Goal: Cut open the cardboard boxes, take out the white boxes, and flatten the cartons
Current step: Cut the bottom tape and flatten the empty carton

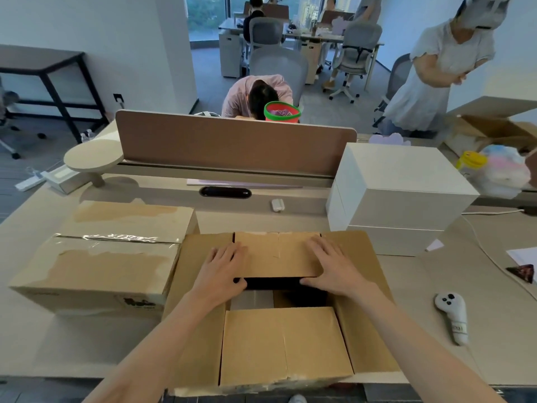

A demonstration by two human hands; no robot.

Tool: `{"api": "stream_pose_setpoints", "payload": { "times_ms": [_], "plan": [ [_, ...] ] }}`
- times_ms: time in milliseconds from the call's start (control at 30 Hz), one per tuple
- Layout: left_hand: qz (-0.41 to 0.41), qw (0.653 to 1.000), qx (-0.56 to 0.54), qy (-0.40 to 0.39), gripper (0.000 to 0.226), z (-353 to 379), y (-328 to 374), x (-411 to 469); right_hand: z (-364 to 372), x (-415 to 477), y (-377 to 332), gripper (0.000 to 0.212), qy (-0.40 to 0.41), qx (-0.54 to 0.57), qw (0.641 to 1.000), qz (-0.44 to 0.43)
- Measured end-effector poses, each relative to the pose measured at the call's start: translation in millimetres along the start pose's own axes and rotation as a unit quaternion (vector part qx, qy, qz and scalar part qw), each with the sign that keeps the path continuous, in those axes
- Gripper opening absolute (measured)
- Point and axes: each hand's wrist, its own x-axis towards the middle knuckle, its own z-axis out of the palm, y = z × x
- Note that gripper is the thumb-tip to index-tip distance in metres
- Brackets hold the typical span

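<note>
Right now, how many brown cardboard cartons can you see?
3. A taped carton sits at the desk's left; an open carton lies front and centre; a third carton, flaps up, is at the far right edge. Others may be hidden.

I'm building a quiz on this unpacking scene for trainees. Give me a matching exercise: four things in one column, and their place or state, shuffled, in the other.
Things
1. open carton
2. taped carton
3. white boxes
4. white controller

Place or state
A. stacked at the right, further back
B. lying alone at the near right
C. sealed, on the left
D. left hand and right hand rest on its far flap

Pairs: 1-D, 2-C, 3-A, 4-B
</note>
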Motion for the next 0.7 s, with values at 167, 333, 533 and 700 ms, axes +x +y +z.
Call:
{"api": "stream_pose_setpoints", "payload": {
  "times_ms": [167, 333, 533, 700],
  "plan": [
    [0.027, 0.988, -0.120, 0.088, 0.044, -18.4, -1.1, 1.8, -15.3, 10.4, 0.3, 0.078, 0.064, 0.096, 0.993, -0.039],
    [-0.175, 0.925, -0.264, 0.210, 0.043, -34.3, -0.8, 25.7, -30.5, 34.7, -6.1, 0.047, 0.282, 0.296, 0.910, 0.075],
    [-0.142, 0.969, -0.178, 0.098, 0.023, -33.8, 2.1, 21.2, -16.8, 72.4, -1.1, 0.073, 0.297, 0.038, 0.943, 0.145],
    [-0.101, 0.981, -0.167, 0.011, 0.031, -21.3, 1.0, 6.0, 12.6, 81.7, 6.5, 0.059, 0.171, -0.050, 0.969, 0.174]
  ]
}}
